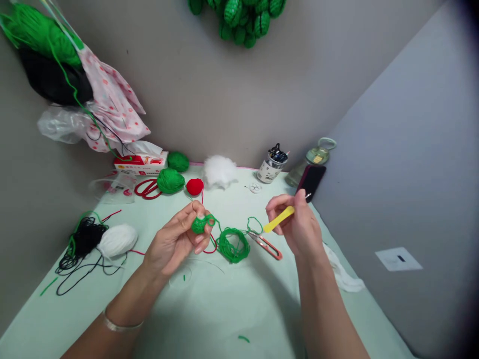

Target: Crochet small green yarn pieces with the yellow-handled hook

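Pinched in my left hand [168, 244] is a small round green crochet piece [198, 226], with a bit of white at its top and a green loop at its side. My right hand [305, 227] is closed around the yellow handle of a crochet hook [279, 220], apart from the piece; its metal tip points up and away to the right. Between the hands lies a loose coil of green yarn [223, 245], from which a strand leads toward the piece. Touching the coil's right side are orange-handled thread snips [270, 247].
Behind my hands are green yarn balls [170, 181], a red yarn ball [194, 187], white stuffing [220, 172], a pen cup [270, 169], a phone [312, 182] and a bottle [299, 172]. Red scissors [146, 189], black yarn [85, 239] and white yarn [119, 239] lie left.
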The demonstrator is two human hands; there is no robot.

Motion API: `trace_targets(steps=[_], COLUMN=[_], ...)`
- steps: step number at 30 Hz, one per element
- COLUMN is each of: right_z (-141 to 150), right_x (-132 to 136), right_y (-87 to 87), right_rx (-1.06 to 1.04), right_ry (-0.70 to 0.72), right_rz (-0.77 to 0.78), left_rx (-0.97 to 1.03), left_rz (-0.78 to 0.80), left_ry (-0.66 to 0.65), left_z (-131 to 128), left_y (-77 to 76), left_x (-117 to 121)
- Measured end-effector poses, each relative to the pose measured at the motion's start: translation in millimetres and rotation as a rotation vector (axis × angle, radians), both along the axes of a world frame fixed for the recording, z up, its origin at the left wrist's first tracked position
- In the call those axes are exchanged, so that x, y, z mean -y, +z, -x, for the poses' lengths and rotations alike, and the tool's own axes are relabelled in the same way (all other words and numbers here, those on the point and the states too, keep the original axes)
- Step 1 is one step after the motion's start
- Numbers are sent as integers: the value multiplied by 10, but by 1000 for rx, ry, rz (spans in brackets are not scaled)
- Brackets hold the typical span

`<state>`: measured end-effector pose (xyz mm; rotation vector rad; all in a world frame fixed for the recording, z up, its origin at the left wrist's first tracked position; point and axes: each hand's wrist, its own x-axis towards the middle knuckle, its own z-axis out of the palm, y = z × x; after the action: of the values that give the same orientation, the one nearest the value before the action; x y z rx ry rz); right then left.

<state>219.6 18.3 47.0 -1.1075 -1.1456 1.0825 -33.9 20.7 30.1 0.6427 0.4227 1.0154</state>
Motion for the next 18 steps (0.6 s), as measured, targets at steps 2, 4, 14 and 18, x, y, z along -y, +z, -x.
trace_targets(steps=[2,4,14,18], right_z=[94,162,245,237], right_x=[61,93,86,100], right_y=[71,103,72,83], right_rx=[-138,-217,-263,-216], right_ry=[51,79,152,189], right_rz=[-32,-60,-74,-86], left_rx=[-6,-8,-5,-11], left_rz=[7,10,2,-30], left_ry=[3,-18,-98,-109], left_z=[-43,-80,-183,-178], left_y=[-13,-25,-59,-41], left_x=[18,40,122,125])
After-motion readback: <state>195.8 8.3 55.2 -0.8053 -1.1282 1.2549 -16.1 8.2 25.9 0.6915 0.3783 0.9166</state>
